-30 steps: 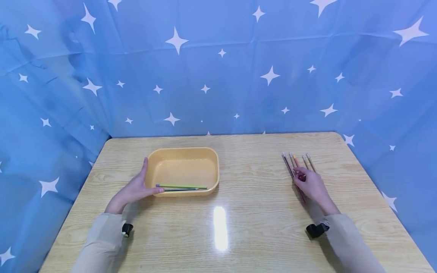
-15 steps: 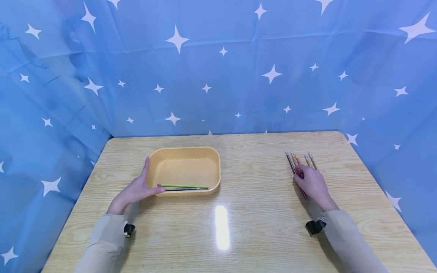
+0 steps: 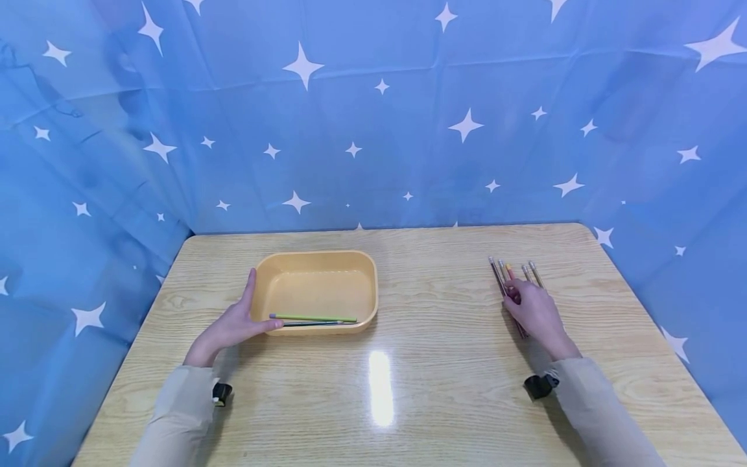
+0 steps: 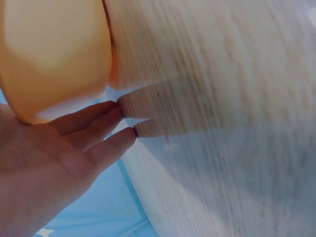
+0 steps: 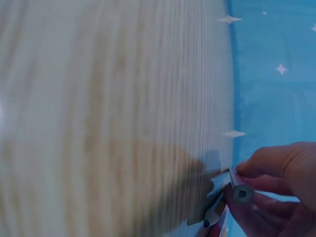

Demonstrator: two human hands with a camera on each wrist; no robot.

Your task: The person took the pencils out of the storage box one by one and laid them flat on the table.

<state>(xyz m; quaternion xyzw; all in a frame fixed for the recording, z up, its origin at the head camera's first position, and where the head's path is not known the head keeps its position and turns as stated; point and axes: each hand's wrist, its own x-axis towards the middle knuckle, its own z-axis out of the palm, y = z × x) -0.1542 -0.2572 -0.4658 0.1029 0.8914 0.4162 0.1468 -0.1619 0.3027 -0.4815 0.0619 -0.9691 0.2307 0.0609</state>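
Observation:
My left hand [image 3: 232, 324] is at the left end of a yellow plastic tray [image 3: 373, 292], thumb over the front rim and index finger along the left side. In the left wrist view, straight fingers [image 4: 106, 148] reach past the tray's outer wall to the tabletop. A green pencil [image 3: 318, 318] and a dark pencil [image 3: 309, 324] lie inside along the front wall. On the right, my right hand [image 3: 539, 318] pinches a pencil [image 5: 242, 192] between thumb and fingers. Beneath it is a group of pencils: a dark one [image 3: 498, 275], a red one [image 3: 510, 272] and several others, partly hidden by the hand.
The wood-grain table [image 3: 432, 389] extends between the tray and the loose pencils. A blue curtain with white stars [image 3: 379, 130] hangs behind and beside it. Black wrist cameras [image 3: 539, 386] are on both sleeves.
My right hand's fingers have drawn in a little on the pencils. The view has shifted slightly. My left hand and the tray stay in place.

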